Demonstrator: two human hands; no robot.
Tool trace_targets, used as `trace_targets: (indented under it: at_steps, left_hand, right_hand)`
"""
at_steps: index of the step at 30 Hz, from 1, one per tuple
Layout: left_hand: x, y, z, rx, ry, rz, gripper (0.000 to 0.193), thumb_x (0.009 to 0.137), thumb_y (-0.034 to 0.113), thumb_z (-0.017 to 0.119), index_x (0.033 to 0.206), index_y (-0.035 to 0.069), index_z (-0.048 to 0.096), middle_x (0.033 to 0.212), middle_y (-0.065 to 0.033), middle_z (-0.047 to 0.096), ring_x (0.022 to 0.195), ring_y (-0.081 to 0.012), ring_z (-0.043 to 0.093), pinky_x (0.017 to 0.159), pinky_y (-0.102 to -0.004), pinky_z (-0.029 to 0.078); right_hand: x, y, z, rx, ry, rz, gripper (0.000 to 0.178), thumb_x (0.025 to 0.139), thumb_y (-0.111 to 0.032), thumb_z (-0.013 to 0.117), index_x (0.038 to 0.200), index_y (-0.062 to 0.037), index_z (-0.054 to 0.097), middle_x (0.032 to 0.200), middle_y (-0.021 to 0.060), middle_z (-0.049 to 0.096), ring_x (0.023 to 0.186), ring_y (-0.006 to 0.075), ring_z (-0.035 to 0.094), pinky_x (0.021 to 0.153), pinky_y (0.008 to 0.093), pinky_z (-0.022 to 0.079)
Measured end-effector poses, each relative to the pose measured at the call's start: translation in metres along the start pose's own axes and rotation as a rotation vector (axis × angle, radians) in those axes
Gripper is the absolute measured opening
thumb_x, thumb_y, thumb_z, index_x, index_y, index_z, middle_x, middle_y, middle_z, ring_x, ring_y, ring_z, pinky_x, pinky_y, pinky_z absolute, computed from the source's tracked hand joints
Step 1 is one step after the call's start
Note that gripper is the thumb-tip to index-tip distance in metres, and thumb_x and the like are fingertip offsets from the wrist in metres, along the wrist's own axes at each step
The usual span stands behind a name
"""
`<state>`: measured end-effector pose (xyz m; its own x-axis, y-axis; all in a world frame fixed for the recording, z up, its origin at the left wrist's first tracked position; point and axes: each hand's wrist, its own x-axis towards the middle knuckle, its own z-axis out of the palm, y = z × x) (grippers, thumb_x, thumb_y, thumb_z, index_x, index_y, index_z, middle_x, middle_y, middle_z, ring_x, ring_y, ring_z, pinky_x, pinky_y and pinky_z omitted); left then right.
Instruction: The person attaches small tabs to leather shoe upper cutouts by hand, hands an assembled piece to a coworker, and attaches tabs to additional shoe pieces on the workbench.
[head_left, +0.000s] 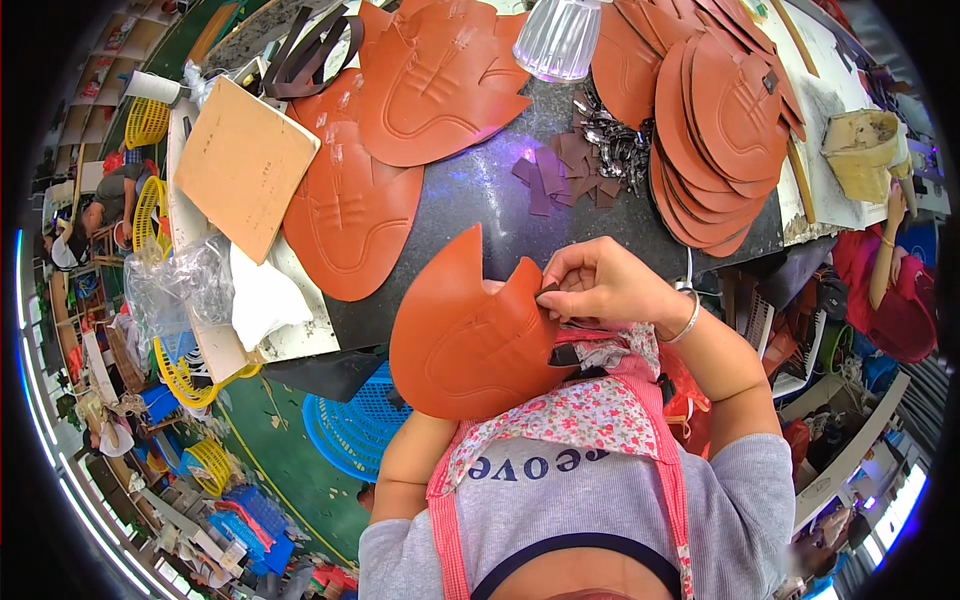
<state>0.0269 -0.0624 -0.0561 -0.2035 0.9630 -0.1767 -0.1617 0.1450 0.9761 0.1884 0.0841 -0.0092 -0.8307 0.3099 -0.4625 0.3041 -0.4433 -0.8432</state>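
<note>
An orange-brown shoe upper point(470, 345) is held up in front of my apron, its notched edge turned away from me. My left hand point(493, 287) grips it from behind; only a bit of finger shows in the notch, the rest being hidden by the upper. With thumb and forefinger pinched, my right hand point(610, 282) holds a small dark brown strip point(547, 291) against the upper's right edge. On the black table top lie a loose heap of similar brown pieces point(570, 170) and a pile of shiny black bits point(615, 140).
Stacks of shoe uppers lie at left point(350, 220) and right point(735, 110). A lamp point(558, 40) hangs over the far side. A tan board point(245, 165), dark straps point(318, 55) and a blue basket point(345, 425) are at left. Other people work at both sides.
</note>
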Motion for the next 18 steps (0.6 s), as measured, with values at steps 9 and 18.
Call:
trace_targets:
  at_steps: [9,18]
  left_hand:
    - [-0.021,0.021,-0.080,-0.155,0.362,0.101,0.043,0.091,0.038,0.049,0.113,0.001,0.054,0.122,-0.0115,0.052,0.111,-0.0234,0.050,0.092,-0.0375,0.041]
    - [0.045,0.052,-0.028,0.739,-0.161,0.374,0.042,0.069,0.025,0.077,0.101,0.002,0.063,0.104,-0.0148,0.060,0.098,-0.0286,0.058,0.083,-0.0351,0.045]
  right_hand:
    - [0.008,-0.022,-0.013,-0.068,-0.042,0.047,0.017,0.081,-0.010,0.067,0.081,0.0059,0.061,0.068,0.0045,0.063,0.063,0.0054,0.060,0.055,0.0194,0.047]
    - [0.021,-0.031,-0.013,-0.382,-0.011,-0.161,0.016,0.079,-0.009,0.069,0.081,0.0051,0.061,0.067,0.0043,0.063,0.063,0.0051,0.059,0.057,0.0197,0.049]
